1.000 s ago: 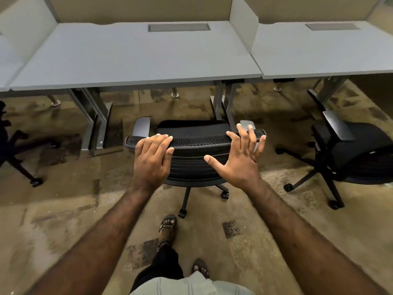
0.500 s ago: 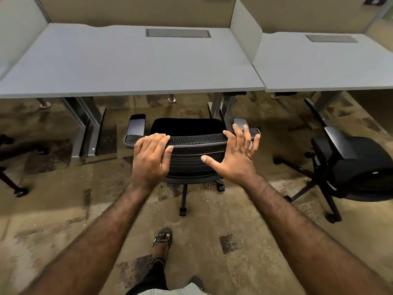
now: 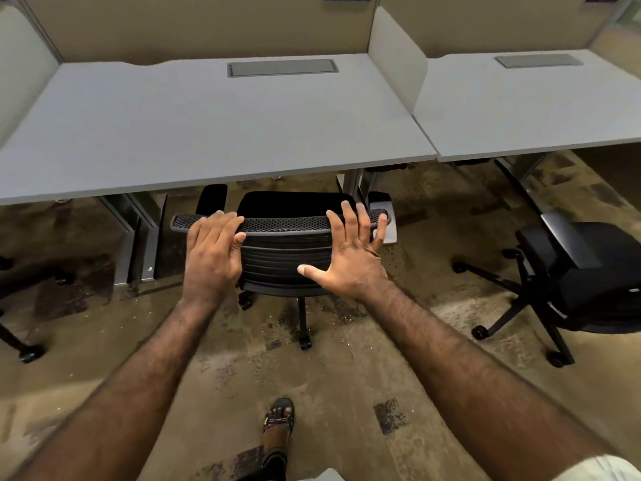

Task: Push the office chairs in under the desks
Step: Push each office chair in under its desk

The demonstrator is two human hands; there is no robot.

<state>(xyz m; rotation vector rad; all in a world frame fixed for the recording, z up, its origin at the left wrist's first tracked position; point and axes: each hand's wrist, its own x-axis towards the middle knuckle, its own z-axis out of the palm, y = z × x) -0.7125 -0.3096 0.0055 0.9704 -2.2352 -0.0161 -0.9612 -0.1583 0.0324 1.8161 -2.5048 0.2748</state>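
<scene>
The black office chair sits at centre frame, its back toward the camera. The seat front and both armrests reach the near edge of the grey desk, which fills the upper left and centre; most of the seat and the whole backrest remain outside that edge.

Grip state: the left hand lies flat on the left part of the mesh backrest top, fingers together and draped over the rim, not curled around it. The right hand is spread wide, fingers splayed on the right part of the rim, thumb out to the side. Neither hand clasps anything; both bear on the chair as open palms.

Step in hand, by judgement: the push of chair 1 is under way and incomplete.

Next move calls for an even forward push from both palms, keeping the chair straight so the right armrest clears the desk leg just behind it.

A 2nd chair stands at right of frame, turned aside and well clear of the adjoining desk at upper right; it appears unattended. A sandalled foot shows at bottom centre on worn carpet.
</scene>
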